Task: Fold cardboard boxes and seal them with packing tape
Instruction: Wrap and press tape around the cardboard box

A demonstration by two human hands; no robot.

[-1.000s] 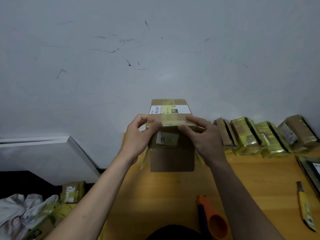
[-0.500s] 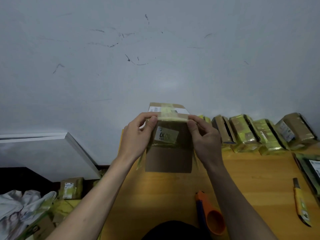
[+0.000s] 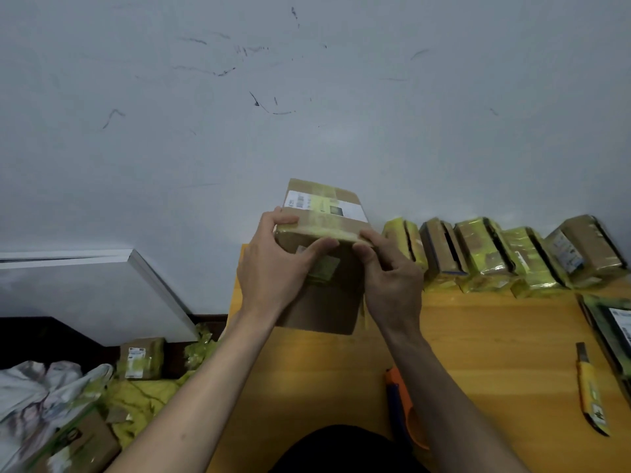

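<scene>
The cardboard box (image 3: 322, 268) is standing on end at the far middle of the table (image 3: 478, 336), its long axis running up from the table toward the wall, its taped and labelled top face tilting away from the camera. Both hands are meeting it at the upper near edge. The left hand (image 3: 273, 268) is gripping the upper left corner, fingers curling over the top and thumb lying across the near face. The right hand (image 3: 389, 278) is pressing its fingertips onto the yellowish tape (image 3: 324, 221) at the upper right of that edge, thumb tucked against the face. Neither hand is nearer; the edge lies directly between them, so smoothing the tape down likely comes next. The hands are covering most of the near face's label, and the box's far side is hidden. An orange tape dispenser (image 3: 403, 401) is lying near the right forearm, partly cut off behind it.
</scene>
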